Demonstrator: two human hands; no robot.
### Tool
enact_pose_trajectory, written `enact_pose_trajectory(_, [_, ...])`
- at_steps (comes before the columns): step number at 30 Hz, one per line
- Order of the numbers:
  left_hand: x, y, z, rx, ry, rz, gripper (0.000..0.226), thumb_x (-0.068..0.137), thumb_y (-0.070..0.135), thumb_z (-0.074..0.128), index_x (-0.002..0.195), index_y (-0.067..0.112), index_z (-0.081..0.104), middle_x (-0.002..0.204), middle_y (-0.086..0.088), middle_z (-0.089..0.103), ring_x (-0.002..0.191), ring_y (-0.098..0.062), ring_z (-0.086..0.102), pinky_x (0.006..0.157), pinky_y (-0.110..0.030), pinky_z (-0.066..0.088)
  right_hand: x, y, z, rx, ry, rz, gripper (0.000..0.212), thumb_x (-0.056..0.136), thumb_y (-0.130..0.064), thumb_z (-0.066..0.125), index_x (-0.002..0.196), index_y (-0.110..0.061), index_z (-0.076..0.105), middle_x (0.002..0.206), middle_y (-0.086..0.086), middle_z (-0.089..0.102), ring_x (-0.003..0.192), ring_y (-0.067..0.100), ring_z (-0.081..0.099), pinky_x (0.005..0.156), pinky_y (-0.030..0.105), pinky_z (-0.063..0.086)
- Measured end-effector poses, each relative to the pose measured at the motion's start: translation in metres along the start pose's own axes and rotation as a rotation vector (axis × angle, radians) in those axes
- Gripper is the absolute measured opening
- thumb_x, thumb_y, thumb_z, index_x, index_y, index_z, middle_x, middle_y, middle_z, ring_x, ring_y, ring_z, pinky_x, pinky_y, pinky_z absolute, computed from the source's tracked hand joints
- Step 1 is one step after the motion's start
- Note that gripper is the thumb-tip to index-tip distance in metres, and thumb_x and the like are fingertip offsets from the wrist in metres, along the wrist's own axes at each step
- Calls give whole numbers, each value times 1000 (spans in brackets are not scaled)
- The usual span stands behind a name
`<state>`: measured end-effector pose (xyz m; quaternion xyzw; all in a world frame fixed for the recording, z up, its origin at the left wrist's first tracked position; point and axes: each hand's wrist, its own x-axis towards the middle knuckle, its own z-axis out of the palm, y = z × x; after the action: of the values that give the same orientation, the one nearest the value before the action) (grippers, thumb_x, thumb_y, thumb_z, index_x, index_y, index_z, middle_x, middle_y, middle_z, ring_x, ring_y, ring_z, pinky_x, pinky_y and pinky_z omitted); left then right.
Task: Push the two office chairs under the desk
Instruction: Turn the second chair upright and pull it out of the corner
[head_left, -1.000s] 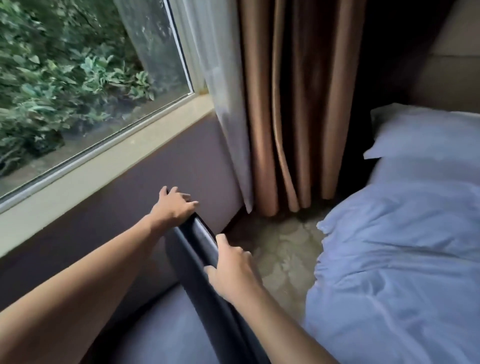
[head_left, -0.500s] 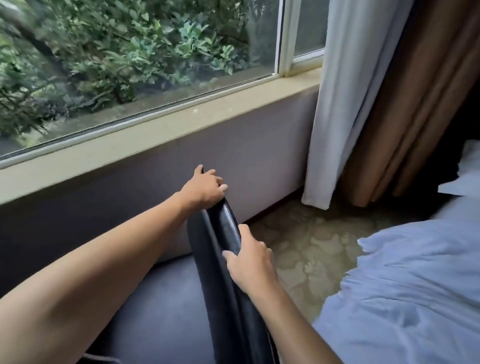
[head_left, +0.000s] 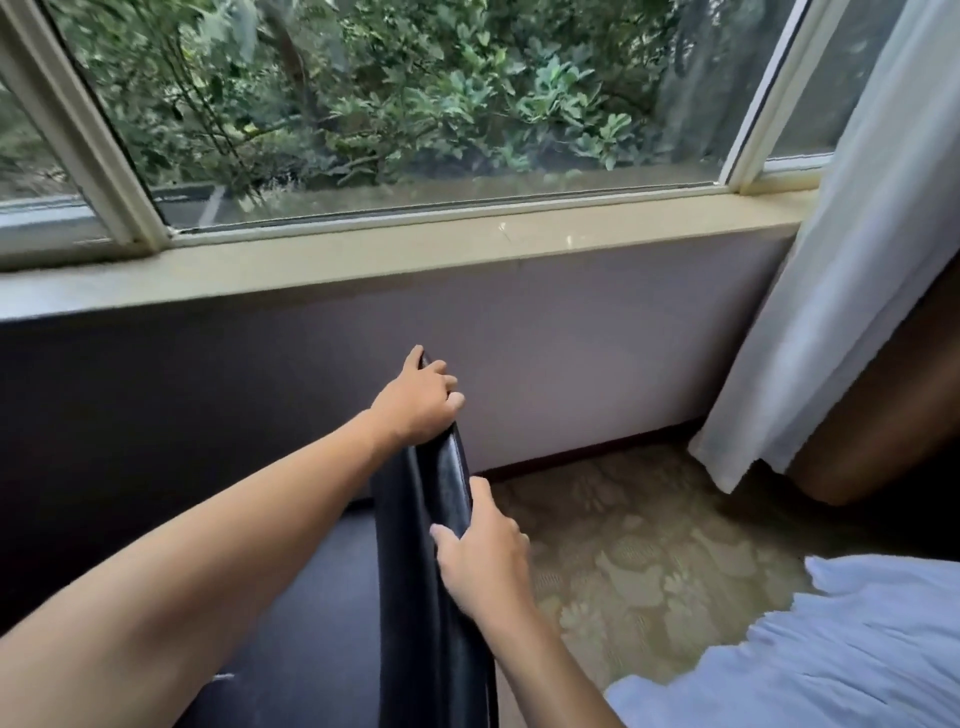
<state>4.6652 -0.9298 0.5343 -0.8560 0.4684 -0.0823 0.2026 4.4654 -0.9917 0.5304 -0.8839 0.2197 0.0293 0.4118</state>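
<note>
I look down on the top edge of a black leather office chair back (head_left: 431, 551), seen edge-on at the lower middle. My left hand (head_left: 418, 402) grips the far end of that edge, fingers curled over it. My right hand (head_left: 480, 553) grips the near end, thumb on the left face. The chair's dark seat (head_left: 311, 597) shows to the left of the back. The chair's base is hidden, and no desk or second chair is in view.
A grey wall (head_left: 571, 353) with a cream window sill (head_left: 415, 249) stands just beyond the chair. A white sheer curtain (head_left: 831, 291) and brown drape (head_left: 893, 415) hang at right. A bed with pale bedding (head_left: 831, 654) fills the lower right; patterned carpet (head_left: 639, 561) lies between.
The view has swung left: curtains and bed slid to the right and the window now fills the top. Both hands keep their hold on the chair back, which has turned with me.
</note>
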Motion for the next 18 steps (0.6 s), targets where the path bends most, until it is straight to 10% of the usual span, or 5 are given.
enact_pose_trajectory(8, [-112,-21,19,-132,139,-100,16,74,-10,43,64,2,44,67,-10,46,81,-35,50,109,-68,23,-59,-42,62,-23,-122,-87,41,88,-39,55,125,-29,39,104,3,69,102,32,60,81,36,46])
enact_pose_trajectory(14, [-200,-21,38,-650,172,-340,18,94,7,42,80,2,54,114,-12,62,125,-21,44,120,-42,-6,-100,-63,81,-105,-238,-172,44,72,-70,48,104,-40,53,86,-14,67,89,16,61,76,34,46])
enact_pose_trajectory(18, [-264,5,28,-1075,257,-523,10,90,14,51,87,10,59,153,-6,38,143,-8,13,119,-30,-5,-98,-81,75,-11,-239,-250,22,80,-55,54,90,-39,65,88,-17,69,90,4,62,75,25,48])
